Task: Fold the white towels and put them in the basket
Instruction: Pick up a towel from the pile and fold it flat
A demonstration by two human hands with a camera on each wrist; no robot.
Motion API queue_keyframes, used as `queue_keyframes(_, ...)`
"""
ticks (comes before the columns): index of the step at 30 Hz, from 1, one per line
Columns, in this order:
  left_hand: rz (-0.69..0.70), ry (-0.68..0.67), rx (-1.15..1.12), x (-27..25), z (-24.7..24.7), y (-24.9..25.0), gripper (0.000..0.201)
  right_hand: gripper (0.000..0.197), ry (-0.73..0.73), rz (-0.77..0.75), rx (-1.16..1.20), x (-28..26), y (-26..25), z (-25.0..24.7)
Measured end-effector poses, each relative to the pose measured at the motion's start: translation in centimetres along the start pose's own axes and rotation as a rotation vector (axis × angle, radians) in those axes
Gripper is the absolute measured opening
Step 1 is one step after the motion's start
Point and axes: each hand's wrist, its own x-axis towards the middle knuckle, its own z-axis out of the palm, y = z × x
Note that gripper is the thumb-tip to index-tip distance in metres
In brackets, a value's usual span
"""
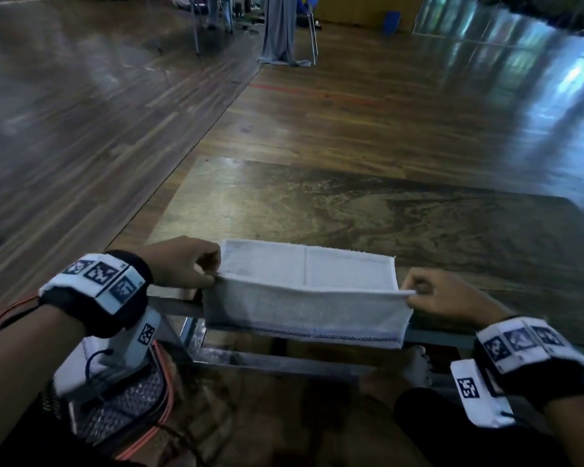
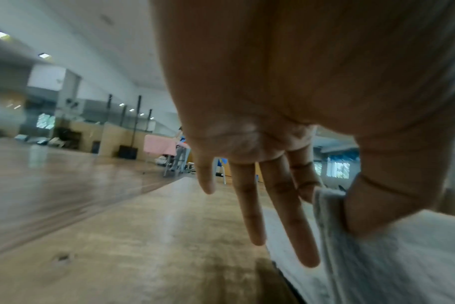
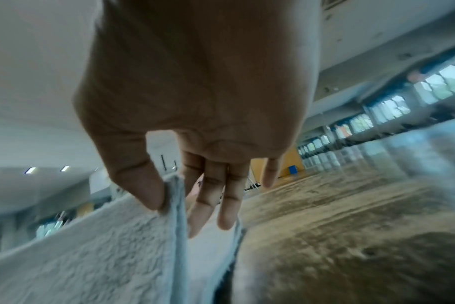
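The left hand [image 1: 182, 262] pinches the 9 o'clock end of one white towel [image 1: 304, 294] between thumb and forefinger; its other fingers [image 2: 249, 205] point down, straight. The right hand [image 1: 442, 296] pinches the 3 o'clock end in the same grip. The towel lies folded over the near edge of the worktop [image 1: 351, 210], one half hanging.
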Motion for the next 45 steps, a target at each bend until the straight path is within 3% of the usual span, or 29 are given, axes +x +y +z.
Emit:
queue_keyframes(4, -0.006, 0.196, -0.169, 1.4, -1.1, -0.2, 0.02, 0.009, 0.059, -0.008, 0.161, 1.9, -1.1, -1.6)
queue_keyframes(9, -0.043, 0.345, -0.134, 3.8, -0.2, -0.2, 0.012, 0.004, 0.185, 0.124, -0.058, 4.8, -0.7, -0.5)
queue_keyframes(12, -0.078, 0.355, -0.063, 4.8, 0.5, 0.1, 0.011, 0.002, 0.235, 0.19, -0.166, 5.7, -0.7, 0.0)
queue_keyframes(17, -0.164, 0.238, 0.091, 5.9, 1.3, 0.7, 0.018, 0.003, 0.198, 0.148, -0.281, 6.6, -0.9, 0.7)
queue_keyframes(21, -0.166, 0.234, 0.066, 5.8, 1.3, 0.6, 0.016, 0.005, 0.16, 0.136, -0.284, 6.3, -0.4, 0.8)
queue_keyframes(24, -0.131, 0.281, 0.029, 5.5, 0.7, 0.9, 0.016, 0.006, 0.258, 0.099, -0.229, 5.9, -0.5, 0.2)
queue_keyframes(26, -0.087, 0.408, -0.027, 5.3, 0.1, 1.3, 0.014, 0.008, 0.416, 0.026, -0.185, 5.8, -0.9, -0.3)
queue_keyframes(30, 0.077, 0.844, -0.138, 4.6, -2.2, 2.4, 0.024, 0.029, 0.844, -0.174, -0.116, 5.2, -1.4, -2.0)
queue_keyframes(33, 0.208, 1.04, -0.06, 3.9, -3.1, 2.9, 0.025, 0.028, 0.951, -0.279, -0.178, 4.3, -1.2, -2.8)
queue_keyframes(35, 0.235, 0.999, 0.008, 3.6, -2.8, 2.7, 0.023, 0.024, 0.885, -0.307, -0.22, 3.5, -0.4, -2.5)
queue_keyframes(36, 0.242, 0.916, 0.054, 3.5, -2.4, 2.4, 0.022, 0.025, 0.804, -0.298, -0.247, 3.1, 0.1, -2.2)
queue_keyframes(41, 0.16, 0.267, 0.214, 2.7, 1.1, 0.9, 0.027, 0.027, 0.193, -0.067, -0.467, 2.3, 2.5, 0.7)
queue_keyframes(43, 0.147, 0.178, 0.215, 2.4, 2.0, 0.6, 0.03, 0.027, 0.165, -0.068, -0.436, 1.9, 3.2, 1.4)
queue_keyframes(45, 0.145, 0.175, 0.204, 2.2, 2.2, 0.6, 0.027, 0.028, 0.182, -0.094, -0.393, 1.7, 3.5, 1.8)
